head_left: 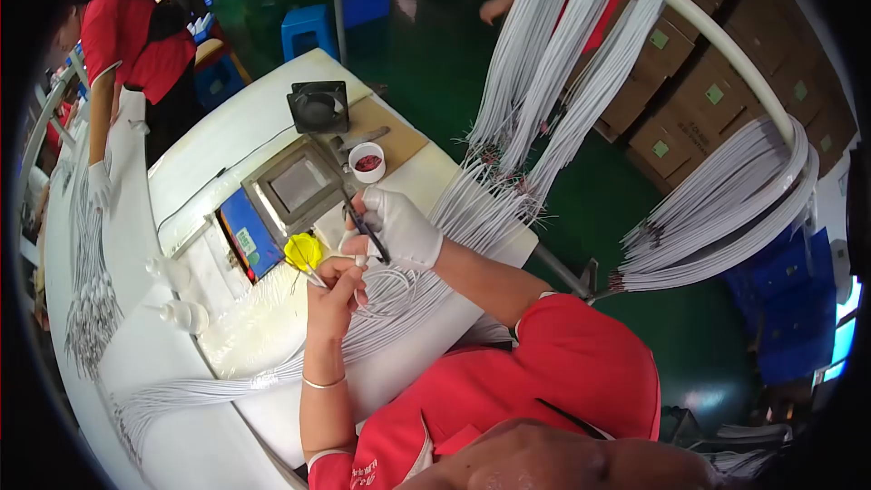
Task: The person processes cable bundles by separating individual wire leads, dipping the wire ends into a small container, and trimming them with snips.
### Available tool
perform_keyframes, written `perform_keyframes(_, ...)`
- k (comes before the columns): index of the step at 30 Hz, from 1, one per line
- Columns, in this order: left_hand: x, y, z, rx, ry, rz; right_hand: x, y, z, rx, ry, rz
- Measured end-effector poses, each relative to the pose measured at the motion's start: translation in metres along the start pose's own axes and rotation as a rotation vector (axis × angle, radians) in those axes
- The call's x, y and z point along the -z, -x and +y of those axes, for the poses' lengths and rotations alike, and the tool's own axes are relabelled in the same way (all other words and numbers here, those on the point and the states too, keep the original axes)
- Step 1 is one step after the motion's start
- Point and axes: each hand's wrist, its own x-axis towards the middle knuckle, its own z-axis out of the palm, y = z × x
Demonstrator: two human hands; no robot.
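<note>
My left hand (337,295), bare with a bracelet at the wrist, pinches the end of a white cable over the table. Close to its right, my right hand (397,227) wears a white glove and is closed around a dark pen-like tool (366,231), tilted across the palm. A coil of white cable (390,293) hangs just below both hands. Beside my left hand lies a yellow object (303,251). Behind the hands are a grey metal box (296,185) and a white cup (366,163) with dark red contents. Long white cables (399,331) lie along the table's near edge.
A small black fan (318,107) stands at the table's back. Cable bundles hang from a white rail (726,32) at right. Cardboard boxes (689,132) are stacked behind. A co-worker (136,45) in red leans at left; another person's hand (497,7) shows at top. A blue stool (307,30) stands beyond.
</note>
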Motion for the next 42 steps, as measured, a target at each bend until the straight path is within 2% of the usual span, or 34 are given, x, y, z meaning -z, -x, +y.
perform_keyframes(3, -0.003, -0.001, 0.003, 0.004, 0.046, -0.007, 0.002, 0.001, -0.005, 0.006, 0.08, 0.001)
perform_keyframes(5, -0.003, -0.004, 0.005, 0.019, 0.057, 0.005, 0.004, -0.001, -0.01, 0.174, 0.189, 0.088)
perform_keyframes(7, 0.0, -0.004, 0.003, 0.023, 0.117, 0.051, 0.006, 0.001, -0.018, 0.104, 0.323, 0.209)
perform_keyframes(9, 0.003, -0.006, 0.002, 0.002, 0.201, 0.112, 0.003, 0.004, -0.01, 0.139, 0.307, 0.261)
perform_keyframes(11, 0.009, -0.008, 0.001, -0.009, 0.287, 0.141, 0.01, 0.012, 0.002, 0.108, 0.516, 0.111)
perform_keyframes(13, 0.012, -0.008, 0.0, -0.034, 0.341, 0.202, -0.001, 0.025, 0.006, 0.058, 0.518, -0.023)
perform_keyframes(15, 0.011, -0.009, 0.002, -0.028, 0.397, 0.133, -0.004, 0.03, 0.011, 0.027, 0.541, -0.113)
perform_keyframes(22, 0.013, -0.01, -0.004, -0.042, 0.383, 0.115, -0.005, 0.034, 0.028, 0.056, 0.578, -0.07)
perform_keyframes(24, 0.014, -0.011, -0.008, -0.037, 0.372, 0.131, 0.007, 0.038, 0.049, 0.085, 0.69, -0.034)
perform_keyframes(28, 0.005, -0.018, -0.015, -0.036, 0.398, 0.011, 0.009, 0.054, 0.038, 0.041, 0.631, 0.077)
perform_keyframes(31, 0.008, -0.012, -0.011, -0.071, 0.411, 0.075, 0.003, 0.052, 0.039, -0.007, 0.518, 0.045)
perform_keyframes(33, 0.003, -0.012, -0.011, -0.091, 0.355, 0.098, 0.004, 0.053, 0.036, 0.078, 0.51, 0.106)
perform_keyframes(34, 0.004, -0.012, -0.013, -0.099, 0.343, 0.093, 0.005, 0.052, 0.038, 0.079, 0.494, 0.061)
perform_keyframes(36, 0.005, -0.012, -0.015, -0.123, 0.329, 0.111, 0.01, 0.054, 0.043, -0.053, 0.439, 0.108)
perform_keyframes(42, 0.002, -0.013, -0.016, -0.114, 0.349, 0.082, 0.01, 0.055, 0.045, -0.056, 0.406, 0.107)
